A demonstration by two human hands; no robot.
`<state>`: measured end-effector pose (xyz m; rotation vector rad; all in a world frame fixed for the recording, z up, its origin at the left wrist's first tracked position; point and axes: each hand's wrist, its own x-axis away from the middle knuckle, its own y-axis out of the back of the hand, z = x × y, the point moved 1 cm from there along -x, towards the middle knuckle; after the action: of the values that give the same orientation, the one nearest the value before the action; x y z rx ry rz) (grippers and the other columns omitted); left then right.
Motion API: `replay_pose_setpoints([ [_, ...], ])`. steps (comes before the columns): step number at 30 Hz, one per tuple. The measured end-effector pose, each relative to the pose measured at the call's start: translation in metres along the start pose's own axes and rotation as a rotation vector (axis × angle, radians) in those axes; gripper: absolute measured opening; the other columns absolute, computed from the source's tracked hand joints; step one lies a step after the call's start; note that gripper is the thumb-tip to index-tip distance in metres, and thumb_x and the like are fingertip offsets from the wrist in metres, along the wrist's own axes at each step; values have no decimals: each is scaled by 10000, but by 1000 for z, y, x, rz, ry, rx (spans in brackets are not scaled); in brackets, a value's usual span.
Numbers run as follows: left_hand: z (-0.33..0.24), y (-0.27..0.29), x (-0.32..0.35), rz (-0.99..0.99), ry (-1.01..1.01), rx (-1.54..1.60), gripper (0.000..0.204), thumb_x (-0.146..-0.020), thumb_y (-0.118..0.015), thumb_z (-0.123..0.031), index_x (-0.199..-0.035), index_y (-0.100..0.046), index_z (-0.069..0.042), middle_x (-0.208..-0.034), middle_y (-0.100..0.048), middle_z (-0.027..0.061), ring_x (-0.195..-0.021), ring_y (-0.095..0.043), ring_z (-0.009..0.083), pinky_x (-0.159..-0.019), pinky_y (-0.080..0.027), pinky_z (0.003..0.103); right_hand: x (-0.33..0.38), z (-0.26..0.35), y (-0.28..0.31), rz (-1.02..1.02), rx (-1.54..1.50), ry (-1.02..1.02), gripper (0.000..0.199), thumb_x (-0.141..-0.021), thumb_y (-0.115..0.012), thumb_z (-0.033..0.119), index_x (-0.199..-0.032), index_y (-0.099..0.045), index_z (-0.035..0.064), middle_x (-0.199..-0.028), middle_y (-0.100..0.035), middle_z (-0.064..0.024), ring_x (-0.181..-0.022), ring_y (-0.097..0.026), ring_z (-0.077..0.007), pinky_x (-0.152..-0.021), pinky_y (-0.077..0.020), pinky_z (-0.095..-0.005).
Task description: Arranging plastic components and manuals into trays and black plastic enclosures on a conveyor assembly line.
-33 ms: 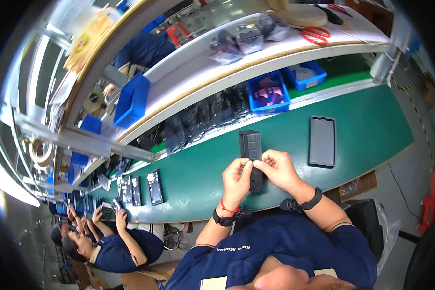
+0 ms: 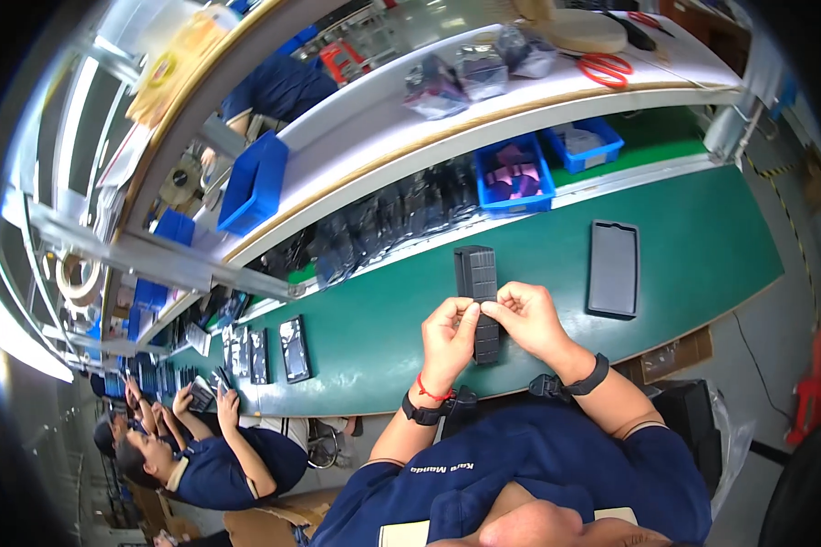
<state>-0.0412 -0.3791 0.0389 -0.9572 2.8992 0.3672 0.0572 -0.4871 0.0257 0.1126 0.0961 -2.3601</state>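
Far left: co-worker [image 2: 219, 456] seated at green bench [image 2: 702, 246]. Centre: left hand [image 2: 449, 339] & right hand [image 2: 527, 317] both pinching long black ribbed strip [image 2: 477, 273] lying on bench. Right: black tray [image 2: 613, 269], apart.

A long green workbench [image 2: 702, 246] runs past the left hand [image 2: 449, 342] and right hand [image 2: 531, 321], which meet above a black ridged block [image 2: 477, 273] lying flat on the mat, its far end reaching away from the fingers. Well to the right of the right hand rests an empty dark rectangular tray [image 2: 613, 269]. Far to the left of the left hand lie flat dark panels [image 2: 294, 348] in a row.
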Motion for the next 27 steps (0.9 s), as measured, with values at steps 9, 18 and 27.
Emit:
replay_pose_setpoints([
  [9,21,106,-7,-393,86,-99,105,-871,-604,-92,-827,-632,0,-653,-598,-7,-572,-513,37,-513,-413,197,-22,-7,14,-74,-306,-165,156,-840,-645,116,-721,-561,60,-632,-553,30,-517,-454,-23,-460,-360,-176],
  [18,-1,63,-3,4,93,-283,194,-847,-650,-211,-898,-621,-26,-747,-624,31,-682,-573,98,-599,-435,228,-6,-4,-25,20,-56,-122,148,-854,-615,92,-745,-549,17,-613,-543,32,-563,-484,-21,-481,-401,-210],
  [27,24,79,-8,-129,155,-246,215,-856,-631,-167,-733,-512,-37,-588,-530,14,-504,-469,92,-483,-376,246,-13,-1,10,-74,-121,-193,163,-884,-586,122,-750,-528,50,-611,-504,43,-515,-425,-21,-451,-354,-198],
])
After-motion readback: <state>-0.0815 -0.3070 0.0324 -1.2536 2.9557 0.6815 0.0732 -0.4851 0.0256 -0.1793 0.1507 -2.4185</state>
